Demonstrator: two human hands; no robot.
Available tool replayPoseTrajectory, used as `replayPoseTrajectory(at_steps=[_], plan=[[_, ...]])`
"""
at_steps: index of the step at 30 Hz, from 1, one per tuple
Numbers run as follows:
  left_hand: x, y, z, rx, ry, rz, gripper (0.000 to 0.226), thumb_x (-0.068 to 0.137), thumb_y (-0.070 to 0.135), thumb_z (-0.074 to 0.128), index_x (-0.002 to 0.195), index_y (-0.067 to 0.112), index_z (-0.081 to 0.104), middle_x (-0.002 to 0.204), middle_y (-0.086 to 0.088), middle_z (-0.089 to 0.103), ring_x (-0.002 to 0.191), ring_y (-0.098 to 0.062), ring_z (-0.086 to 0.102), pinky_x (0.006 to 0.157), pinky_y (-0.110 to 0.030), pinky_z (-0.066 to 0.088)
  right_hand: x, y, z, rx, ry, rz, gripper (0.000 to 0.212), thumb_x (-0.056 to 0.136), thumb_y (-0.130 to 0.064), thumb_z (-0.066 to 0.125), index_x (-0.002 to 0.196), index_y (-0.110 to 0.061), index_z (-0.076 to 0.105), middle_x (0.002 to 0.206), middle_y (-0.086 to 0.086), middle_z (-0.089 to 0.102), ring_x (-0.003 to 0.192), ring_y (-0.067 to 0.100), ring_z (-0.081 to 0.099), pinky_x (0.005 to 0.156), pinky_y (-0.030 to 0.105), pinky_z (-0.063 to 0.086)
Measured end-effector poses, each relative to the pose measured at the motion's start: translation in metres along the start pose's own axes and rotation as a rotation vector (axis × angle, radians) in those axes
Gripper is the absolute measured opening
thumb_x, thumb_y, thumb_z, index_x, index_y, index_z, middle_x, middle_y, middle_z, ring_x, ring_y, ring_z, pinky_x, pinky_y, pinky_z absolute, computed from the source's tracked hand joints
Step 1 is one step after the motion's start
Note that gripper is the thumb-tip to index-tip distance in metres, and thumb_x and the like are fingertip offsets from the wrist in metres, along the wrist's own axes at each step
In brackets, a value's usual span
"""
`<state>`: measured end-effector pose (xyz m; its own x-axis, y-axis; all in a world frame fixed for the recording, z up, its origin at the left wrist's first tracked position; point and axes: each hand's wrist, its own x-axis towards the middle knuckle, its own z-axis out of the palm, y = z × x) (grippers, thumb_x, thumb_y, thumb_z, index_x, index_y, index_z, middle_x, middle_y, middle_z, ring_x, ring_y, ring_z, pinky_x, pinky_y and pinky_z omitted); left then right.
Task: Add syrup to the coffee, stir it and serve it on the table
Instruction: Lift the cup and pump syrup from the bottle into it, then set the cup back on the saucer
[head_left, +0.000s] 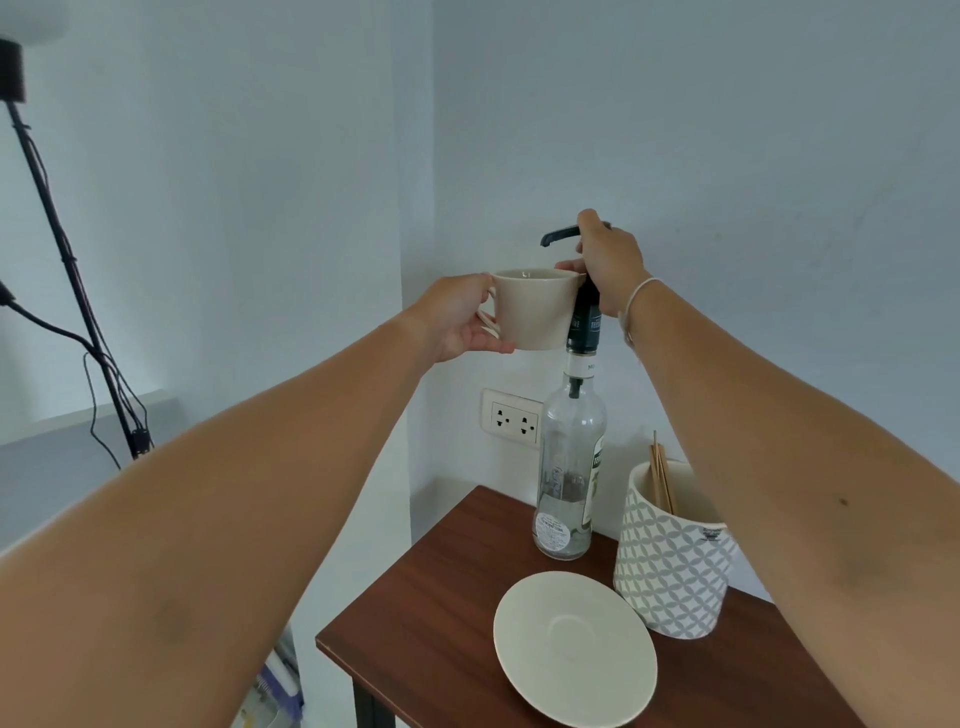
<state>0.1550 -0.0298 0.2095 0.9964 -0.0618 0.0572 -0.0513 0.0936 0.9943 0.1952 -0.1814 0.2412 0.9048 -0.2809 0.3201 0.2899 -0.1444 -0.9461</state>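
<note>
syrup step: cup raised to the pump, press not yet made

the left hand (457, 319) is curled around the handle side of the cream cup (535, 306), holding it upright in the air, rim level, just below the black pump spout (558, 235), which points left toward the cup. the right hand (610, 260) is closed over the pump head, thumb down against the stem. the syrup bottle (569, 467) stands upright at the back of the brown table (441, 597), long axis vertical, and looks nearly empty. judging by this, syrup is about to be dispensed; the next move calls for a straight downward press with the cup kept steady under the nozzle. the saucer (574, 649) waits bare in front, beside the patterned holder (670, 566) of wooden stirrers (661, 478).
</note>
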Motion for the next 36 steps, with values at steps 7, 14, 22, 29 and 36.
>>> replayPoseTrajectory(at_steps=[7, 14, 22, 29, 36], plan=[[-0.002, 0.001, 0.0, 0.014, 0.0, 0.007, 0.053, 0.093, 0.01, 0.045, 0.142, -0.005, 0.031, 0.144, -0.025, 0.038, 0.075, -0.035, 0.06, 0.046, -0.039, 0.057, -0.002, -0.007, -0.004, 0.009, -0.048, 0.083, 0.054, 0.083, -0.062, 0.043, 0.101, -0.013, 0.054, 0.075, 0.005, 0.069, 0.067, 0.016, 0.059, 0.084, 0.034, 0.05], [-0.006, 0.001, 0.0, 0.004, -0.014, 0.0, 0.053, 0.094, 0.012, 0.044, 0.142, -0.005, 0.031, 0.146, -0.024, 0.036, 0.075, -0.034, 0.059, 0.046, -0.039, 0.057, -0.01, 0.0, -0.008, 0.003, -0.045, 0.058, 0.053, 0.079, -0.068, 0.047, 0.077, -0.016, 0.053, 0.081, -0.001, 0.065, 0.081, 0.018, 0.057, 0.086, 0.034, 0.048], [-0.018, 0.0, 0.002, -0.011, -0.029, -0.003, 0.052, 0.094, 0.012, 0.046, 0.142, -0.002, 0.034, 0.145, -0.024, 0.037, 0.076, -0.034, 0.061, 0.045, -0.038, 0.058, -0.046, 0.02, -0.019, -0.041, -0.006, -0.123, 0.051, 0.088, -0.049, 0.05, 0.055, -0.023, 0.022, 0.058, -0.008, 0.025, 0.048, 0.007, 0.025, 0.049, 0.022, 0.02], [-0.036, -0.009, -0.002, -0.022, -0.04, -0.005, 0.057, 0.094, 0.015, 0.047, 0.144, -0.004, 0.028, 0.149, -0.02, 0.035, 0.087, -0.037, 0.062, 0.053, -0.04, 0.056, -0.085, 0.051, -0.035, 0.065, -0.008, -0.152, 0.044, 0.09, -0.038, 0.057, 0.125, -0.012, 0.055, 0.117, -0.002, 0.058, 0.096, 0.004, 0.054, 0.071, 0.008, 0.038], [-0.058, -0.042, -0.009, -0.06, -0.037, -0.059, 0.055, 0.092, 0.013, 0.052, 0.141, -0.004, 0.034, 0.145, -0.022, 0.037, 0.118, -0.049, 0.052, 0.053, -0.044, 0.06, -0.134, 0.081, -0.045, 0.06, -0.197, -0.054, 0.058, 0.091, -0.03, 0.058, 0.143, -0.014, 0.037, 0.131, 0.006, 0.052, 0.121, 0.019, 0.051, 0.107, 0.036, 0.041]])
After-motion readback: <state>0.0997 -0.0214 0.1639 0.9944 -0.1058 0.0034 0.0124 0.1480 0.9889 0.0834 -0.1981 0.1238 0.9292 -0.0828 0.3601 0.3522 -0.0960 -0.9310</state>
